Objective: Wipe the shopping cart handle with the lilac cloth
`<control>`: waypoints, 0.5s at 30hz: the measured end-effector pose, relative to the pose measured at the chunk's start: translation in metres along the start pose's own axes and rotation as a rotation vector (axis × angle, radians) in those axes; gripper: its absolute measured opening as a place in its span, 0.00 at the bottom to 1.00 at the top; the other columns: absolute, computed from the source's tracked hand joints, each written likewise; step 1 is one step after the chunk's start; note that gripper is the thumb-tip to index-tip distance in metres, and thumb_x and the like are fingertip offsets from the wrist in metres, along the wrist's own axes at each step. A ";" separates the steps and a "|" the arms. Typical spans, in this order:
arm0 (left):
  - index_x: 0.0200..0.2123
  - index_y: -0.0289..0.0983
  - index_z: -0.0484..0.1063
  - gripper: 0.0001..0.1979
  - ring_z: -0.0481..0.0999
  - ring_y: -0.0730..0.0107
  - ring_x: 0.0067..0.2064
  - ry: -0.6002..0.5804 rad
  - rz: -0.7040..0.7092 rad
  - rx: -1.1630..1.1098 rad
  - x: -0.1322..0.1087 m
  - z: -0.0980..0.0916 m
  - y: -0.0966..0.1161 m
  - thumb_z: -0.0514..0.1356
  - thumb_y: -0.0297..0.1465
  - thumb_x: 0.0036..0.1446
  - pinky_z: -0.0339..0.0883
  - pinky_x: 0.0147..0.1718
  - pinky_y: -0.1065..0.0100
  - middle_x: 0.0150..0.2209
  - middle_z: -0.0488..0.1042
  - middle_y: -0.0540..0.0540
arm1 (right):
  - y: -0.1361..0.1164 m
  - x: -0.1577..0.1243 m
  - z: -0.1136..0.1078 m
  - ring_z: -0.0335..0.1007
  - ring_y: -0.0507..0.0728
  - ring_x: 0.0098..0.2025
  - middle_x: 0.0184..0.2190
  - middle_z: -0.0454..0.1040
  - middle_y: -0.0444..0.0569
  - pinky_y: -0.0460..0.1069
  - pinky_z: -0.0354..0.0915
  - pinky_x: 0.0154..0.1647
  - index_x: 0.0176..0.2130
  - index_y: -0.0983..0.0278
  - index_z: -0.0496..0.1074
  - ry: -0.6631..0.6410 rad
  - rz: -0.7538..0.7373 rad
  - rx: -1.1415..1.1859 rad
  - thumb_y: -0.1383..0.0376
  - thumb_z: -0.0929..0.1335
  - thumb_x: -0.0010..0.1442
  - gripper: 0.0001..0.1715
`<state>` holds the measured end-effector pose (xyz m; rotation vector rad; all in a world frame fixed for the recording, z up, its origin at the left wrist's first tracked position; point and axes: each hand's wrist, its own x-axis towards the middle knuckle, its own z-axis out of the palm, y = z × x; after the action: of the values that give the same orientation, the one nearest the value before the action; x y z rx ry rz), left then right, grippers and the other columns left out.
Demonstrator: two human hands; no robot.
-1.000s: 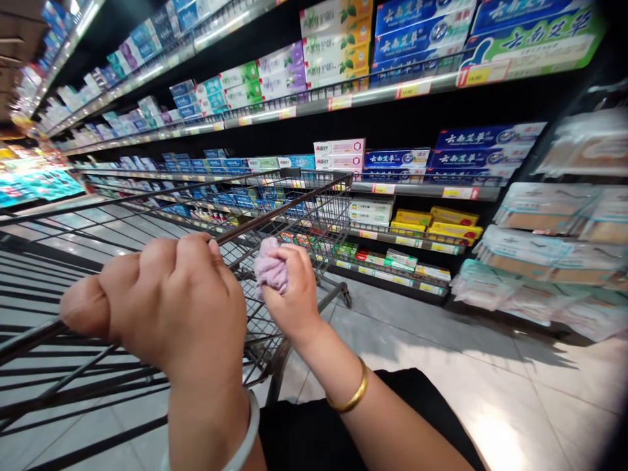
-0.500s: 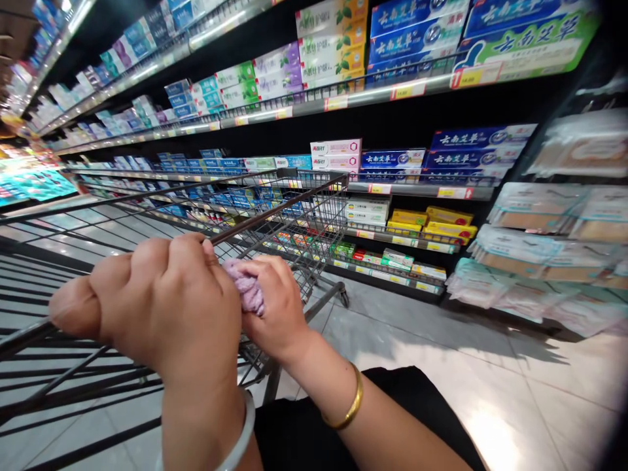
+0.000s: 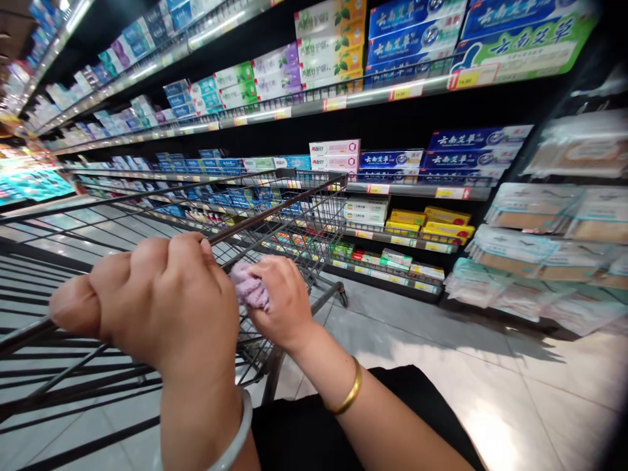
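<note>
My left hand [image 3: 161, 301] is wrapped round the dark top rail of a wire shopping cart [image 3: 275, 212], a pale bangle at its wrist. Just beyond it on the same side of the cart, my right hand [image 3: 284, 301] clutches a crumpled lilac cloth [image 3: 251, 286], pressed against the rail. A gold bangle circles the right wrist. Part of the cloth is hidden under the right fingers. The cart's wire basket stretches out to the left and ahead of both hands.
Shelves of boxed toothpaste [image 3: 417, 39] run along the far side of the cart. Packaged goods hang in clear bags [image 3: 534, 209] on the right. A cart wheel [image 3: 343, 297] stands on the grey tiled floor [image 3: 417, 340].
My right hand has shifted slightly right along the rail with the lilac cloth, widening the gap from my left hand. The left hand keeps its grip in place.
</note>
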<state>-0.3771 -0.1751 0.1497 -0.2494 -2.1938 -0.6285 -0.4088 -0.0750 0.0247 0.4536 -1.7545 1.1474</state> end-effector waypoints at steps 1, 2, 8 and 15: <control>0.25 0.45 0.48 0.12 0.55 0.47 0.44 0.023 -0.009 0.053 0.000 0.000 0.001 0.51 0.34 0.56 0.46 0.53 0.38 0.28 0.49 0.48 | 0.014 -0.005 0.000 0.69 0.60 0.52 0.46 0.74 0.49 0.56 0.67 0.56 0.49 0.57 0.71 -0.010 0.059 -0.034 0.70 0.68 0.51 0.23; 0.26 0.45 0.46 0.12 0.55 0.47 0.44 0.044 -0.013 0.104 -0.001 0.001 0.001 0.49 0.35 0.58 0.47 0.53 0.38 0.28 0.48 0.48 | 0.029 -0.011 0.000 0.70 0.59 0.49 0.43 0.74 0.49 0.55 0.68 0.54 0.45 0.58 0.72 0.049 0.185 -0.038 0.70 0.68 0.49 0.21; 0.26 0.43 0.46 0.13 0.55 0.50 0.43 0.046 0.015 0.211 -0.004 0.000 0.006 0.48 0.36 0.62 0.50 0.54 0.33 0.29 0.49 0.48 | 0.057 -0.010 0.000 0.69 0.58 0.44 0.40 0.73 0.47 0.53 0.67 0.50 0.41 0.60 0.71 0.245 0.708 -0.003 0.69 0.68 0.46 0.18; 0.25 0.43 0.51 0.14 0.57 0.48 0.45 0.033 -0.002 0.250 -0.002 0.000 0.007 0.47 0.37 0.64 0.53 0.54 0.35 0.30 0.49 0.47 | 0.050 -0.015 -0.001 0.68 0.60 0.51 0.47 0.72 0.50 0.55 0.65 0.57 0.46 0.60 0.71 0.127 0.415 -0.057 0.71 0.67 0.48 0.23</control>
<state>-0.3738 -0.1689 0.1508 -0.1044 -2.2141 -0.3515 -0.4370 -0.0525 -0.0125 -0.0248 -1.8112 1.3743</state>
